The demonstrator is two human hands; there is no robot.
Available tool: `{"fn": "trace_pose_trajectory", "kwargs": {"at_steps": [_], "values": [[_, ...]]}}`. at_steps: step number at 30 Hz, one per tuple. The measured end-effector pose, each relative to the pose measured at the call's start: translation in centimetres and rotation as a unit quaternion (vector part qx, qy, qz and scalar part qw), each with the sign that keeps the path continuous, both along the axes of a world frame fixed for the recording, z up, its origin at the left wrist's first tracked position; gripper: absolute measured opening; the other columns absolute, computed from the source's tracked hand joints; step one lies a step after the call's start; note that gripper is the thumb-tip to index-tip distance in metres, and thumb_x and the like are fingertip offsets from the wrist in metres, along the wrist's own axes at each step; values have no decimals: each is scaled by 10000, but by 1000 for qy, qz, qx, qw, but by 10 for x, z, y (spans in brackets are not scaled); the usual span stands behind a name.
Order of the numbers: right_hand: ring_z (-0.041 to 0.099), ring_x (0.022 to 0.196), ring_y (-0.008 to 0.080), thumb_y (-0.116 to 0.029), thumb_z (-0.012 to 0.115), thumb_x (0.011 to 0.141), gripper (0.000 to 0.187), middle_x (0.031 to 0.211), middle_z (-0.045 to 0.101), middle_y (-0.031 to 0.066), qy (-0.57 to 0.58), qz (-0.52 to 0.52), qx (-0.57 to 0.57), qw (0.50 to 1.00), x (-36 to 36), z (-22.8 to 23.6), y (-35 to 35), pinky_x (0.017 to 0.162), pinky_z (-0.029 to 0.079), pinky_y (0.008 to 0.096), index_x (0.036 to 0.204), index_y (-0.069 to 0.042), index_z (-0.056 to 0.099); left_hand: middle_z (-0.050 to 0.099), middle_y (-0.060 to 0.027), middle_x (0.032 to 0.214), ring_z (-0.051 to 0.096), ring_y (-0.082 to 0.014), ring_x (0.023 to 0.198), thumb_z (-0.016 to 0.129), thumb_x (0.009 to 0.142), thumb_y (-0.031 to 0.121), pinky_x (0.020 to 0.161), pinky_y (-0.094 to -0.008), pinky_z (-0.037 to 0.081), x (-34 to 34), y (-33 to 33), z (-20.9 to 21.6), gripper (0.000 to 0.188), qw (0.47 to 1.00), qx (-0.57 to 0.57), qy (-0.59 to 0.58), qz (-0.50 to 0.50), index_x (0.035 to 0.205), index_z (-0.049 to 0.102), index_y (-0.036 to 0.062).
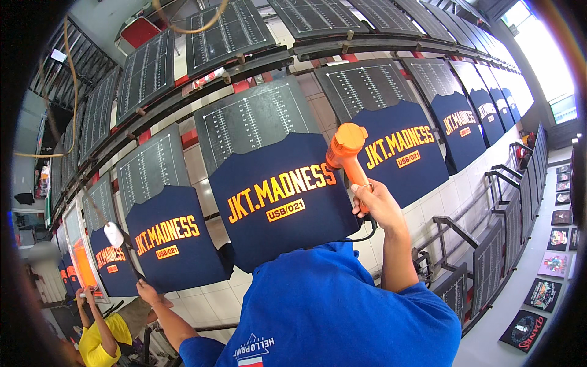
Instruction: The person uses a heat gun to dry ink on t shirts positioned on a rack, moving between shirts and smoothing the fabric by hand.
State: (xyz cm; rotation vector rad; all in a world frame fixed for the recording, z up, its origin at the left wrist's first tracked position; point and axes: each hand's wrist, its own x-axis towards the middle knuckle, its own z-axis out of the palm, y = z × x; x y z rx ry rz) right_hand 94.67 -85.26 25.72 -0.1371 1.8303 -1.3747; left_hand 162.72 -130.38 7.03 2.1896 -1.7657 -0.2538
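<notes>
My right hand [379,205] grips the handle of an orange heat gun [348,147], whose black cord [367,235] hangs from its lower end. The gun is above the right edge of a navy shirt [278,214] with an orange and yellow print, spread on a dark board [257,113]. At the left, my left hand [147,292] is closed on a thin dark stick with a white rounded end [113,234]; what kind of tool it is I cannot make out. That end is by another navy shirt [168,226] with the same print.
More printed shirts [400,144] lie on boards along the row. Behind runs a metal rail [244,67] and a second row of marked boards [226,33]. A co-worker in yellow [104,339] handles an orange-stained screen frame [82,260] at lower left. Black racks [458,244] stand at right.
</notes>
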Motion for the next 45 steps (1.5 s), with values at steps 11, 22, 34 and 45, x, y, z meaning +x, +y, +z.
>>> {"fn": "trace_pose_trajectory", "kwargs": {"at_steps": [11, 22, 34, 45], "values": [[604, 583, 84, -285, 648, 958, 308, 719, 587, 7, -10, 26, -15, 1000, -3, -4, -7, 508, 494, 216, 1048, 2, 579, 632, -238, 1241, 623, -356, 1102, 508, 1015, 264, 944, -424, 462, -19, 8, -1, 470, 990, 28, 131, -35, 1382, 503, -29], [614, 592, 88, -318, 626, 961, 292, 713, 578, -1, 4, 29, -18, 999, -6, -2, -17, 510, 495, 216, 941, -33, 569, 621, -230, 1207, 641, -305, 1074, 501, 995, 174, 920, -375, 504, -174, 46, 49, 413, 954, -246, 168, -43, 1313, 513, -90], [606, 571, 84, -279, 654, 952, 291, 710, 584, -3, -12, 31, 8, 999, 5, 2, -7, 501, 495, 219, 1037, -10, 585, 705, -127, 873, 680, -240, 771, 560, 955, 113, 715, -370, 534, -431, 168, 309, 156, 615, -151, 433, -642, 1015, 666, 16], [590, 548, 88, -288, 621, 970, 256, 683, 558, 1, -9, 1, 7, 1000, 18, 7, 9, 479, 478, 217, 905, -47, 564, 712, -57, 856, 649, -213, 764, 651, 901, 257, 675, -347, 534, -459, 220, 406, 159, 471, -52, 354, -807, 836, 713, 126]]}}
